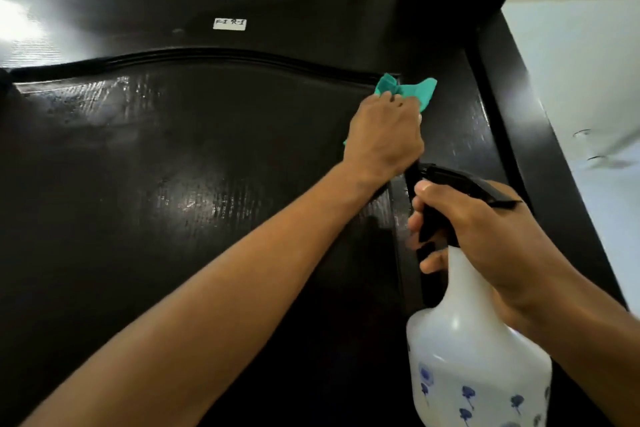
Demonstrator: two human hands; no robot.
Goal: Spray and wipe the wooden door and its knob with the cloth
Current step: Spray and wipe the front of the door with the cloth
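Observation:
The dark wooden door (pixel 194 184) fills most of the view, with wet streaks shining on its raised panel. My left hand (pixel 384 135) presses a green cloth (pixel 516 94) against the panel's upper right corner. My right hand (pixel 485 243) grips the neck of a white spray bottle (pixel 474 357) with blue flower prints and a black trigger head, held close to the door's right side. Its fingers rest on the trigger. The door knob is not in view.
A small white label (pixel 229 24) is stuck near the door's top. The dark door frame (pixel 540 135) runs down the right side, with a pale wall (pixel 588 80) beyond it. A white wall lies above the door.

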